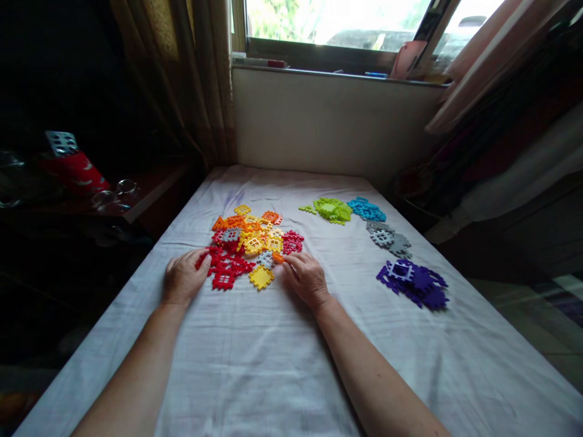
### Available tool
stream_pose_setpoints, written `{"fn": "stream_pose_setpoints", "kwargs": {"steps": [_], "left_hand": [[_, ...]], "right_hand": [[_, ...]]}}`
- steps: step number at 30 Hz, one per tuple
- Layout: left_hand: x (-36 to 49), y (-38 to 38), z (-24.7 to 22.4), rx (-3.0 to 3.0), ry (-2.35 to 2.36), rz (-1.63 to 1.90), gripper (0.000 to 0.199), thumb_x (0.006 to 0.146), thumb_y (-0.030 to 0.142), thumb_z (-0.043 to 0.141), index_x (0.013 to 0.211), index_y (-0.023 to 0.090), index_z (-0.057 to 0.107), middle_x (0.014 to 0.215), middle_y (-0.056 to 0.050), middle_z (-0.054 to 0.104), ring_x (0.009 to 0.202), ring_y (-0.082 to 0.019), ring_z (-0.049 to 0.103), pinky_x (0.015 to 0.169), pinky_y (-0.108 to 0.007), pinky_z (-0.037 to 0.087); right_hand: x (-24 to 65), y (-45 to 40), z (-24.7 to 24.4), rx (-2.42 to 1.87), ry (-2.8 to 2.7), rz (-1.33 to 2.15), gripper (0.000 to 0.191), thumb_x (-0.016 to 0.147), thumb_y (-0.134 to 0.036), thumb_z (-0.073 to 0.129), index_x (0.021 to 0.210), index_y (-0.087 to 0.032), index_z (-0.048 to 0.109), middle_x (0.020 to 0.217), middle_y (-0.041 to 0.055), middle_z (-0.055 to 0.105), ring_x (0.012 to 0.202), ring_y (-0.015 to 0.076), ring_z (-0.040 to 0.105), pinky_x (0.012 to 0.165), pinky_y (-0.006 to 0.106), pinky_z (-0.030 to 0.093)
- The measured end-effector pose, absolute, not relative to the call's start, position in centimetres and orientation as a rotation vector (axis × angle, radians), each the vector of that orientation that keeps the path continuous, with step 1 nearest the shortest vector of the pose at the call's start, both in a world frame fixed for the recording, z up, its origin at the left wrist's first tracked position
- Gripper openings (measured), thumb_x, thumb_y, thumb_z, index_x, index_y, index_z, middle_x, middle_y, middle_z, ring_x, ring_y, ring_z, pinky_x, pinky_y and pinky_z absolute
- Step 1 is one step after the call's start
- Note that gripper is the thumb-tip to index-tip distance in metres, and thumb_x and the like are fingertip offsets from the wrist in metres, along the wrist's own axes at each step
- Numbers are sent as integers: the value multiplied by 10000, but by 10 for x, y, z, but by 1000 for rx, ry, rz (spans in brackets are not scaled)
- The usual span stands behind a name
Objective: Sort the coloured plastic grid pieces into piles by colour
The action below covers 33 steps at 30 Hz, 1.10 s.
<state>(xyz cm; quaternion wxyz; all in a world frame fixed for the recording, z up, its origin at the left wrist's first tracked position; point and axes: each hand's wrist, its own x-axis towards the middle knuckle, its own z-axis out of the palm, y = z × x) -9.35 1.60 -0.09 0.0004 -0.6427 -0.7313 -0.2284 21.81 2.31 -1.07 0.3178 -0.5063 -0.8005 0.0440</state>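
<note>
My left hand [186, 276] is at the left edge of a mixed pile, its thumb and fingers closed on a red interlocking plastic tile [201, 260]. Between the fingertips of my right hand [306, 278] is a small orange tile [277, 258], at the pile's near right side. More red tiles [224, 278] lie loose between the hands. A solid yellow tile [261, 277] rests at the front, with a light grey tile [265, 259] just behind it. Yellow window-shaped tiles [254, 244], orange tiles [235, 222] and a dark grey tile [232, 235] make up the farther part.
Sorted by colour on the right of the white sheet [255, 364] are lime green tiles [332, 210], blue tiles [367, 209], grey tiles [387, 238] and purple tiles [416, 285]. A side table [150, 197] with eyeglasses [113, 195] and a red container [77, 173] stands left.
</note>
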Motion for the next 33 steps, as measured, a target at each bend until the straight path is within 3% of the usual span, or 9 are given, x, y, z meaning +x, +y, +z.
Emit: {"fn": "stream_pose_setpoints", "kwargs": {"steps": [15, 26, 33], "left_hand": [[-95, 23, -8, -2050, -2172, -876, 368, 882, 384, 468, 1073, 223, 739, 972, -53, 791, 873, -231, 723, 884, -341, 532], [-81, 17, -8, -2021, -2004, -688, 295, 912, 263, 476, 1083, 198, 707, 1058, -99, 768, 971, -264, 694, 1046, -498, 416], [-67, 17, -6, -2034, -1819, -693, 334, 927, 195, 468, 1194, 215, 668, 1232, -98, 717, 1152, -267, 628, 1141, -546, 306]], "right_hand": [[224, 34, -28, -1511, -1734, 213, 328, 898, -302, 507, 1129, -211, 721, 993, 73, 769, 803, 191, 685, 800, 308, 539], [225, 29, -24, -1567, -1725, 247, 396, 852, -343, 510, 1165, -205, 709, 838, 49, 731, 706, 181, 635, 715, 296, 512], [226, 30, -28, -1577, -1734, 255, 410, 852, -366, 513, 1182, -206, 696, 822, 41, 714, 683, 180, 609, 722, 307, 503]]}}
